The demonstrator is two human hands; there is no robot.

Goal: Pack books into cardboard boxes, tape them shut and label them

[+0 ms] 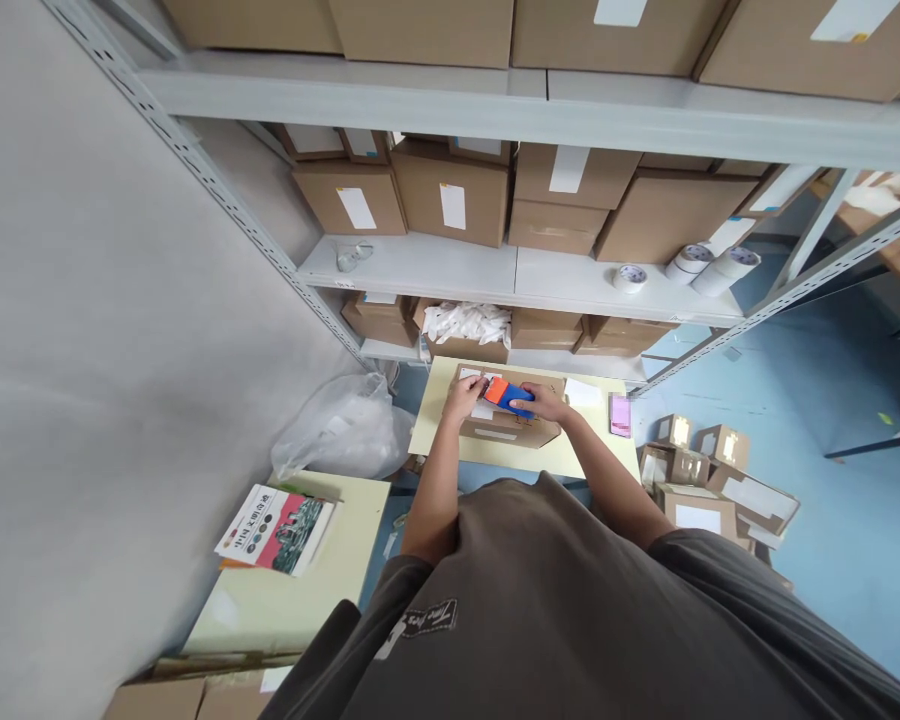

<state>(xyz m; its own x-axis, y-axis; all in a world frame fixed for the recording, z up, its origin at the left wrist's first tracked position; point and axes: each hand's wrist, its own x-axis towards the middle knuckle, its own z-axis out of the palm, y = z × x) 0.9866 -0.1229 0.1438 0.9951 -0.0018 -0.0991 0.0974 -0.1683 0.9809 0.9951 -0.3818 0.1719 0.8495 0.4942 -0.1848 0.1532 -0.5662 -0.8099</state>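
Observation:
A small orange-and-blue box (511,396) is held between my two hands, above a larger cardboard box (529,434). My right hand (546,402) is wrapped around the blue end, with the thumb lying on top. At the orange end, the fingers of my left hand (463,398) are closed together at its edge; a small dark bit shows by the fingertips, too small to make out. The cardboard box lies on a pale yellow table (604,460) and carries white labels. To the right on that table are white paper (583,393) and a phone with a pink screen (620,416).
A metal shelf (450,262) full of cardboard boxes stands ahead, with tape rolls (630,279) and glasses (354,256) on it. A plastic bag (349,425) and a side table (307,590) with books (276,530) are at left. Several boxes (701,510) are piled on the right floor.

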